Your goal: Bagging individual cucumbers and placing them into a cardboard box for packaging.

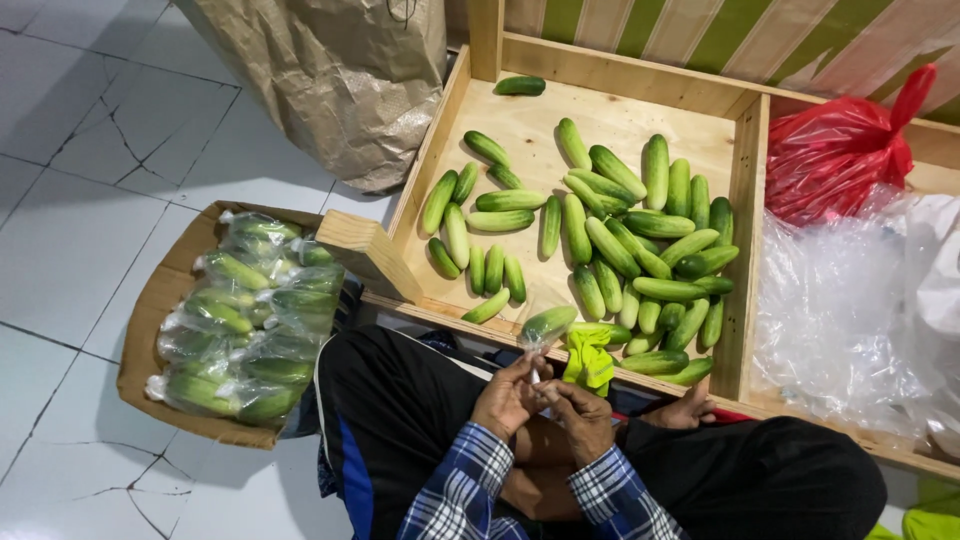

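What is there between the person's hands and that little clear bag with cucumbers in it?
Nothing visible. Both the left hand and the right hand pinch the neck of the clear bag of cucumbers, which sticks up from their fingers over the front edge of the wooden tray.

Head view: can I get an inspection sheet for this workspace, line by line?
Surface: white tiled floor, cracked in places.
Job's things: small clear bag of cucumbers pinched at its neck by both hands.
Clutter: loose cucumbers in wooden tray; cardboard box of bagged cucumbers; red plastic bag; clear plastic bags; brown sack.
Grippers: left hand and right hand closed on the bag's neck.
Cables: nothing seen.
Surroundings: green striped wall.
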